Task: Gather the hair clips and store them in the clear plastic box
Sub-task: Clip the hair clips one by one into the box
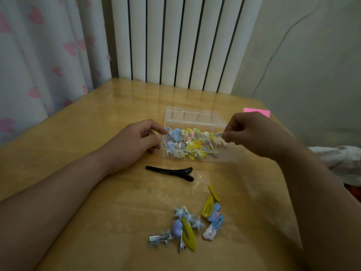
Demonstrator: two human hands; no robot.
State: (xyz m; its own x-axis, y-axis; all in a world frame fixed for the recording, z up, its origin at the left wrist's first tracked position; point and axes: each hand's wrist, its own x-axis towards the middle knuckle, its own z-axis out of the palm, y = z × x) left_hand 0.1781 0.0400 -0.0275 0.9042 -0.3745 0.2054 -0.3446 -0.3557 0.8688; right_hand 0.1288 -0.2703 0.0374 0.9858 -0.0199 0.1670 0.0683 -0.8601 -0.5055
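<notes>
A clear plastic box (226, 156) stands open mid-table, its lid (187, 116) tipped back, with several coloured hair clips inside. My left hand (134, 141) holds the box's left end with thumb and fingers. My right hand (252, 133) pinches a small pale clip (220, 133) over the box's right end. A long black clip (170, 173) lies just in front of the box. Nearer me lies a loose pile of clips (187, 225): yellow, blue, star-shaped, and a white bunny one (209, 232).
The wooden table (97, 192) backs onto a white radiator (179, 42) and a heart-print curtain (39, 55) at left. A pink sticky note (259, 112) sits at the table's far right. White cloth (340, 161) lies off the right edge.
</notes>
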